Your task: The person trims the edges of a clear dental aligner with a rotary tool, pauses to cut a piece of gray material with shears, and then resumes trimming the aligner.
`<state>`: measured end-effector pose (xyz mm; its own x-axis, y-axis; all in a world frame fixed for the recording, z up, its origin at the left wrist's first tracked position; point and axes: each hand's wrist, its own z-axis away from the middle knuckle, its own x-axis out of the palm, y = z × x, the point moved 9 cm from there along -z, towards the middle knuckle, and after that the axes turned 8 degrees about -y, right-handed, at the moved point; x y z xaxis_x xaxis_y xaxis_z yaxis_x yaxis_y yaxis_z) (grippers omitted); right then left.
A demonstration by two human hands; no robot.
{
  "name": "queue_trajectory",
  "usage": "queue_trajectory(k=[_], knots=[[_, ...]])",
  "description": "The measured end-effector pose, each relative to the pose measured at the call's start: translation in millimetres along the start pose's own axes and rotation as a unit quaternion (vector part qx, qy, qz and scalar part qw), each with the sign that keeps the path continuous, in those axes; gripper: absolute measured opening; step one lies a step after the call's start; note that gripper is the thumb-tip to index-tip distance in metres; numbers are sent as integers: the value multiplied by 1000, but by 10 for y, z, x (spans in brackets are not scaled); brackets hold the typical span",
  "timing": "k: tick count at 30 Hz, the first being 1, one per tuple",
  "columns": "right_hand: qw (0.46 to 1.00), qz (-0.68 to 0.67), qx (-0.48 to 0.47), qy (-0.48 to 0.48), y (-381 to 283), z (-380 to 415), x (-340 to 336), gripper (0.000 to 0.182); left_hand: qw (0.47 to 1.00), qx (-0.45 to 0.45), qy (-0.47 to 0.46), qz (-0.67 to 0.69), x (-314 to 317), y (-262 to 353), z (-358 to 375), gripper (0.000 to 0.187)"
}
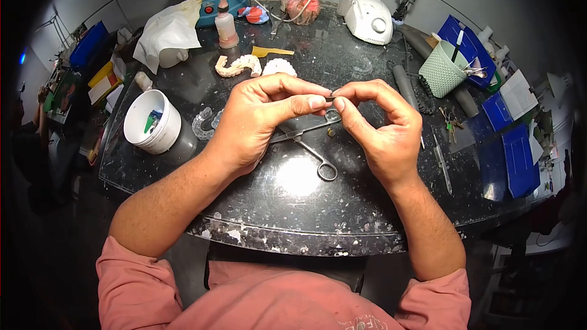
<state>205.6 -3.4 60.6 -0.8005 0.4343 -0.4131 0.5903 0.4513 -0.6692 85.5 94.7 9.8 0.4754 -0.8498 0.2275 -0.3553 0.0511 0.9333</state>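
My left hand (257, 113) and my right hand (384, 127) meet above the bench, fingertips almost touching. Both are closed in a pinch on a small dark piece (330, 98), mostly covered by the fingers, so its kind cannot be made out. Beneath them lie metal scissors (312, 150) with ring handles, partly hidden by my left hand. A tiny brass-coloured bit (331, 132) rests beside the scissors. Clear moulded dental trays (202, 123) lie left of my left wrist. Beyond my hands are a beige dental model (235, 66) and a whitish one (279, 67), partly covered.
A white tub (153, 122) stands at left, behind it a pink-tinted bottle (226, 29). A white control box (369, 19) sits at the back. Rightward are a handpiece (405, 85), a green cup of tools (441, 70), keys (452, 123), a slim metal tool (441, 164) and blue bins (520, 160).
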Motion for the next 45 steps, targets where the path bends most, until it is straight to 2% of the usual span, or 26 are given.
queue_trajectory(k=[3,5,7,9,14,17,24,30,38,45], knots=[[1000,-14,-7,11,-17,6,-23,11,1000,-17,-1,12,31,-1,7,20],[1000,-13,-10,12,-27,17,-26,11,996,-49,45,59,5,-53,27,21],[998,54,-36,-24,-85,3,41,11,995,-56,54,64,-45,-100,42,22],[998,45,-31,-33,-44,0,70,11,994,-64,62,71,-68,-131,53,24],[997,26,-25,-62,8,-3,110,10,996,-67,47,24,-29,-124,41,25],[998,23,-14,-61,8,-7,107,10,995,-62,49,59,-37,-126,33,23],[1000,12,-12,-2,32,-4,-7,12,999,-47,23,12,12,-73,24,22],[1000,2,2,-3,63,1,1,12,998,-33,46,-30,-26,-71,44,24],[997,-52,59,-13,194,12,34,12,998,-23,25,-47,29,-33,51,23],[997,-34,67,-16,176,29,61,11,998,-24,44,-49,-8,-45,43,21]])
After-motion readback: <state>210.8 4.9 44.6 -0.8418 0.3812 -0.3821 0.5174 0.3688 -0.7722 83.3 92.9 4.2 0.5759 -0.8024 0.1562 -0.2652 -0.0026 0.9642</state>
